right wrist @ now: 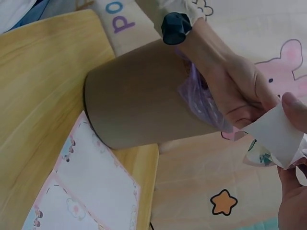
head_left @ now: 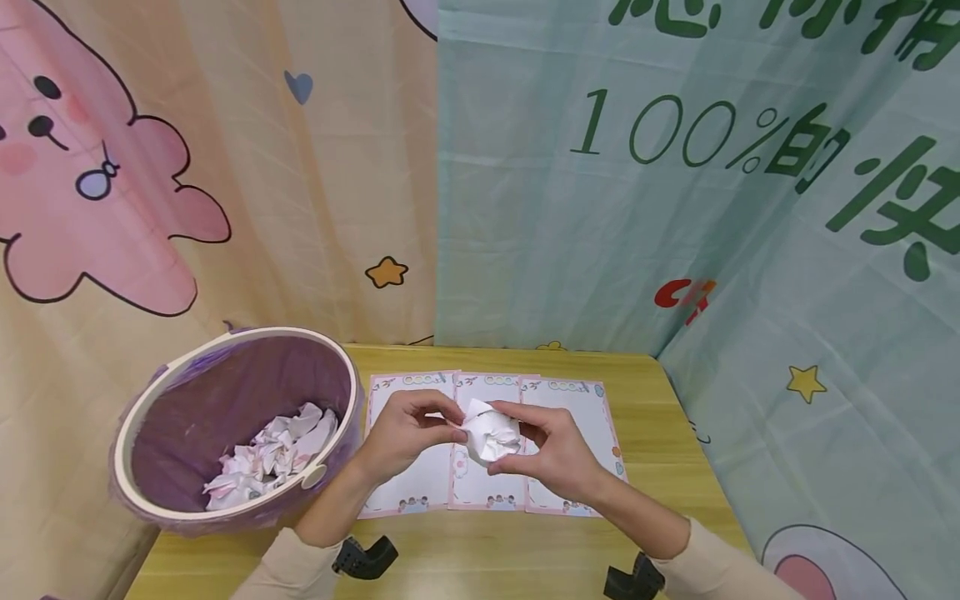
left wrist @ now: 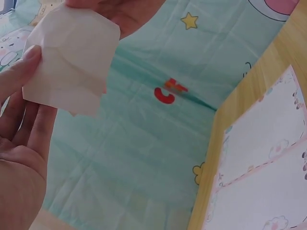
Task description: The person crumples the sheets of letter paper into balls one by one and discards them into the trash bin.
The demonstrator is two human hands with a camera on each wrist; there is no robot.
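A crumpled white sheet of paper point(head_left: 492, 432) is held up between both hands over the middle of the table. My left hand point(head_left: 411, 435) pinches its left side between thumb and fingers. On the opposite side, my right hand point(head_left: 558, 450) grips it with the thumb below and the fingers above. Seen from the left wrist, the folded paper point(left wrist: 72, 57) shows a fairly flat face with creased edges. In the right wrist view a loose corner of the paper point(right wrist: 276, 134) sticks out between the hands. Beneath them lie three flat sheets with pink printed borders point(head_left: 577, 400), partly hidden by the hands.
Left of the sheets stands a bin point(head_left: 202, 400) with a white rim and purple liner, holding several crumpled papers point(head_left: 277, 450). Its tan outer wall point(right wrist: 144, 96) shows from the right wrist. Printed curtains point(head_left: 525, 250) hang behind the wooden table point(head_left: 660, 433) and along its right side.
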